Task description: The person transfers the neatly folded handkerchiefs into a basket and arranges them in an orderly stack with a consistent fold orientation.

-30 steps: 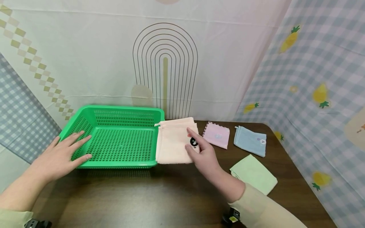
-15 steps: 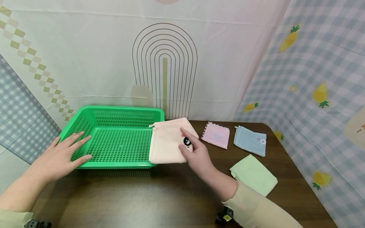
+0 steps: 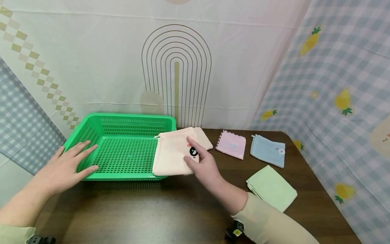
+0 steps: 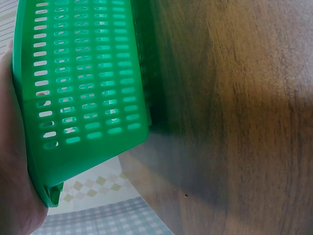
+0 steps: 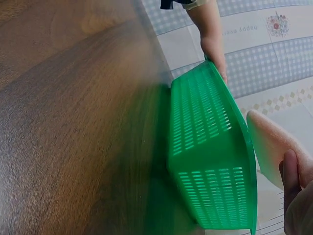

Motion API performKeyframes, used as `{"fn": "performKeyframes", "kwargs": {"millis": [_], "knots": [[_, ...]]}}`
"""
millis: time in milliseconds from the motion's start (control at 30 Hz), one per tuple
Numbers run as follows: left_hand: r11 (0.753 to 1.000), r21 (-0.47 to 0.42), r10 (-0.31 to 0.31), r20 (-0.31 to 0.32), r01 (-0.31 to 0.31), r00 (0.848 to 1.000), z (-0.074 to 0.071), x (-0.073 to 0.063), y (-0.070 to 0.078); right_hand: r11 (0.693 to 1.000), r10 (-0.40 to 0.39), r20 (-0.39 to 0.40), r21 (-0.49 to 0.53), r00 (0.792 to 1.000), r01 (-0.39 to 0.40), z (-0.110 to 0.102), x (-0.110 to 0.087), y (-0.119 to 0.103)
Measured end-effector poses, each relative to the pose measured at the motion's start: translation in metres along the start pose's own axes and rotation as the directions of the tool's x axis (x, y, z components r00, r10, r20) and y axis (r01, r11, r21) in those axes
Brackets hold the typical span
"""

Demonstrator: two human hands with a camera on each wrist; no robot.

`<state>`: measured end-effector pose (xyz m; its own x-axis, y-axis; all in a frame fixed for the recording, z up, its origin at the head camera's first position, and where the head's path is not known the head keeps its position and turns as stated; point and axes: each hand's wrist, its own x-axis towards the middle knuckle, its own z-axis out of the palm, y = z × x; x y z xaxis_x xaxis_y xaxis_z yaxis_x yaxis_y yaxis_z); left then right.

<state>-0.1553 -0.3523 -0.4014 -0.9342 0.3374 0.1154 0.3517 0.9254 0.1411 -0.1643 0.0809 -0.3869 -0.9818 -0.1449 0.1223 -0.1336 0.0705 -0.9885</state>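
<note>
My right hand pinches a folded pale pink towel, thumb and index finger near a dark embroidered face. The towel hangs over the right end of the green plastic basket, and the right wrist view shows this towel above the rim. Behind it, another pale pink cloth shows at the table's back edge, partly covered. With fingers spread, my left hand rests on the basket's left front corner. In the left wrist view, the basket wall lies beside that hand's edge.
To the right on the dark wooden table lie a lilac cloth with a checked edge, a blue cloth and a folded green cloth. A patterned curtain stands behind the table.
My right hand has moved left with the pale pink towel, farther over the basket's right end. More of the other pale pink cloth now shows. The left hand has stayed put.
</note>
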Motion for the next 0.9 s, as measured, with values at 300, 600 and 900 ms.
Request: {"fn": "performKeyframes", "kwargs": {"millis": [300,600,900], "knots": [[1.000,-0.007,0.000,-0.004,0.000,1.000,0.001,-0.001,0.000,0.998,0.033,0.027,0.061,0.999,-0.034,0.007,0.000,0.002],[1.000,-0.004,-0.003,-0.002,0.003,1.000,0.000,-0.001,-0.001,0.991,0.053,0.074,0.117,0.996,-0.061,0.015,0.001,0.000],[1.000,-0.005,-0.001,-0.002,0.001,1.000,-0.004,-0.001,0.002,0.987,0.061,0.088,0.143,0.994,-0.073,0.022,0.004,0.002]]}}
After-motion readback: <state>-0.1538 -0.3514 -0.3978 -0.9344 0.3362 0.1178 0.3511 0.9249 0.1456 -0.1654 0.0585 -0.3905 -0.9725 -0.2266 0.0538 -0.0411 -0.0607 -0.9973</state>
